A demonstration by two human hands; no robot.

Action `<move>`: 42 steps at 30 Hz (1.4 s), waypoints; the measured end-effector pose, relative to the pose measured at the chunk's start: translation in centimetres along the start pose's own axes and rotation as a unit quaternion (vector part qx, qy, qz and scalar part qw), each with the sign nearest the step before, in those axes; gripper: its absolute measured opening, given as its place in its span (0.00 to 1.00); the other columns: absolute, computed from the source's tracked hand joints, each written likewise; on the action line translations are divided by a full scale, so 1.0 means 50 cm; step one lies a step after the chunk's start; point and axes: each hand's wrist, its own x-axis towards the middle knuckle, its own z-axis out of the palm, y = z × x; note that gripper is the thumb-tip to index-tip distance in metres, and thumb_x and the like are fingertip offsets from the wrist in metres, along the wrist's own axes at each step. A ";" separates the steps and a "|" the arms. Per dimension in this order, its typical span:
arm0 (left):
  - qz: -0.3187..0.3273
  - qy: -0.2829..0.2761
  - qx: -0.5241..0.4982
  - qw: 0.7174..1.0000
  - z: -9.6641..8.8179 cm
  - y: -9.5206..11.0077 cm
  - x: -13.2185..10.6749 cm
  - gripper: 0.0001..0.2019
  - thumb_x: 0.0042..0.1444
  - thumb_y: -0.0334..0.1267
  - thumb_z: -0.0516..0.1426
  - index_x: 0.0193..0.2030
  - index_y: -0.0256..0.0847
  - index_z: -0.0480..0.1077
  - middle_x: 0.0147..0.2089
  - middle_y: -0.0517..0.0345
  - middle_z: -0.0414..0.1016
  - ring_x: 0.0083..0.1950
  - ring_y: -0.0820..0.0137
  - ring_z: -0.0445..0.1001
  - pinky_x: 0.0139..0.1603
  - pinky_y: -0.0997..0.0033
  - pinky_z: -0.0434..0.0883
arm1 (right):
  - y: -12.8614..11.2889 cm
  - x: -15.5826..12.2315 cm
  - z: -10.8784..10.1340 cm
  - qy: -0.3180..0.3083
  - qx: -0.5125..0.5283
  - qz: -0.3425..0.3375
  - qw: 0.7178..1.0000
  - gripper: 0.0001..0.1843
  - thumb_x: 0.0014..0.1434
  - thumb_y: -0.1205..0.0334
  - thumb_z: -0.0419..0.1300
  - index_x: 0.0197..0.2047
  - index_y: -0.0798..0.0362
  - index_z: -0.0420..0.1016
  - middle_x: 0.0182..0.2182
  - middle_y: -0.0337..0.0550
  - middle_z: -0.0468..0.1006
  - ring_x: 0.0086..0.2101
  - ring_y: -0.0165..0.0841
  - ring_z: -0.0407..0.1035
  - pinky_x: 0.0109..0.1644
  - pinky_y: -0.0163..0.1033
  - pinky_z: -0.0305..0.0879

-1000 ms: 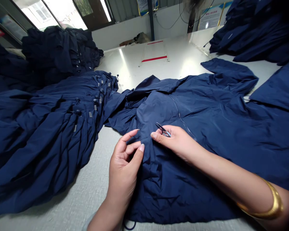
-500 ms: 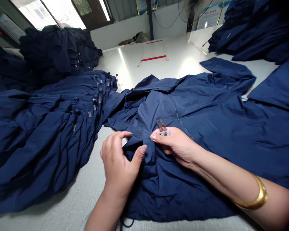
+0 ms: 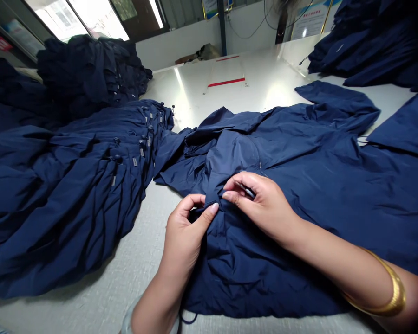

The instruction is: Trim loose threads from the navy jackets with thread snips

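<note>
Two hands nearly meet: our left hand [image 3: 183, 234] pinches a fold of the navy jacket [image 3: 299, 185] lying on the white table [image 3: 125, 264], while our right hand [image 3: 263, 204] half closes around small snips [image 3: 245, 189] (only their tips showing), fingertips on that fold.

Passage along white tabletop [image 3: 125, 246], between spread navy jacket [image 3: 316, 208] and stacked jackets [image 3: 55, 195], stack blocking leftward

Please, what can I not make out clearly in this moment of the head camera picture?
All in the head view:
- Small tool: the right hand hides most of it, so its kind is unclear.
- Jacket: the left hand hides the fold it pinches.
- Wall poster: too small to read, and the top edge cuts it off.
- Tag: too small to read.
</note>
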 end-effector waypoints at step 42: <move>-0.027 0.009 -0.113 0.993 0.000 0.010 -0.002 0.07 0.52 0.37 0.67 0.37 0.41 0.77 0.36 0.60 0.80 0.37 0.73 0.76 0.40 0.77 0.70 | -0.030 -0.020 0.001 -0.058 -0.192 -0.085 0.976 0.17 0.67 0.50 0.55 0.46 0.56 0.73 0.41 0.47 0.76 0.39 0.37 0.71 0.44 0.42 0.67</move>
